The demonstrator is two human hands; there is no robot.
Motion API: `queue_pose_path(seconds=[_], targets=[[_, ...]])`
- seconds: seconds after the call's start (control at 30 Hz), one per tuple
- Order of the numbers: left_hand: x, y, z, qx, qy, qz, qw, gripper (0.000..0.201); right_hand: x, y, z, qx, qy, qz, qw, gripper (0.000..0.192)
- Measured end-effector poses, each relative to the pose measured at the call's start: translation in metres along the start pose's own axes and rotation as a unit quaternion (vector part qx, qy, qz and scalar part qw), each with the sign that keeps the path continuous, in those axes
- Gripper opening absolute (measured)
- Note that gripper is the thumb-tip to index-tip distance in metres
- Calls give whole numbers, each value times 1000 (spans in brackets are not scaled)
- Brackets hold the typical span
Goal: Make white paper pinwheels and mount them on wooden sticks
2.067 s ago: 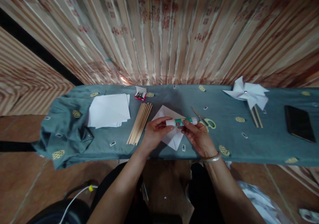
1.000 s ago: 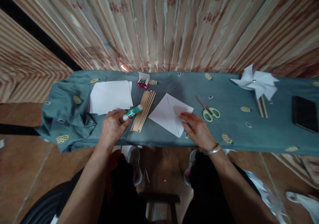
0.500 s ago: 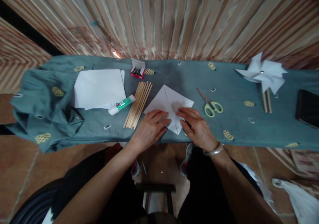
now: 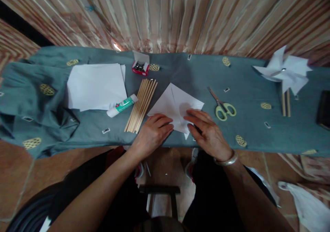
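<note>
Glue stick (image 4: pixel 122 105) is out of the hands since two seconds ago; it now lies on the cloth between the paper stack (image 4: pixel 96 86) and the wooden sticks (image 4: pixel 141 104). Both hands have come back to the folded white sheet (image 4: pixel 175 104) near the table's front edge. Left hand (image 4: pixel 152 134) flat, fingers spread, on its near left corner; right hand (image 4: pixel 207 132) flat, pressing its near right part. Judgement: gluing done, pressing under way.

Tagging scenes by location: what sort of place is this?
Likely a home craft setup: a narrow bench under a teal cloth, backed by striped curtains. Both hands press a folded white paper; glue stick, scissors and a finished pinwheel lie nearby.
</note>
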State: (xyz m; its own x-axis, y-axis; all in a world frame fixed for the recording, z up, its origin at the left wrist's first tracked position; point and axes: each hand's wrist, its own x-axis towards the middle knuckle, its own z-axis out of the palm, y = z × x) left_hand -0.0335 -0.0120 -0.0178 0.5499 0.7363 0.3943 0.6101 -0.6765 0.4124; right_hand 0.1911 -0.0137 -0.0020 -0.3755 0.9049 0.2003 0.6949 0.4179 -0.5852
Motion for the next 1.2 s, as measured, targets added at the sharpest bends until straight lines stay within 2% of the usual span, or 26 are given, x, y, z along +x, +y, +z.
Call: queue_pose_path(seconds=[0.27, 0.47, 0.63, 0.73, 0.83, 1.2], targets=[[3, 5, 0, -36, 13, -49, 998, 17, 2, -5, -2, 101, -1, 57, 993, 16], [4, 6, 0, -50, 5, -59, 997, 17, 10, -9, 7, 171, 28, 91, 981, 5], [3, 7, 1, -47, 15, -69, 996, 17, 19, -10, 17, 146, 72, 113, 980, 4], [3, 8, 1, -45, 23, -68, 996, 24, 23, -12, 21, 109, 90, 105, 984, 4], [3, 8, 0, -47, 19, -62, 997, 30, 26, -14, 22, 72, 95, 99, 988, 4], [2, 8, 4, -32, 16, -53, 998, 24, 28, -14, 27, 28, 103, 102, 989, 8]])
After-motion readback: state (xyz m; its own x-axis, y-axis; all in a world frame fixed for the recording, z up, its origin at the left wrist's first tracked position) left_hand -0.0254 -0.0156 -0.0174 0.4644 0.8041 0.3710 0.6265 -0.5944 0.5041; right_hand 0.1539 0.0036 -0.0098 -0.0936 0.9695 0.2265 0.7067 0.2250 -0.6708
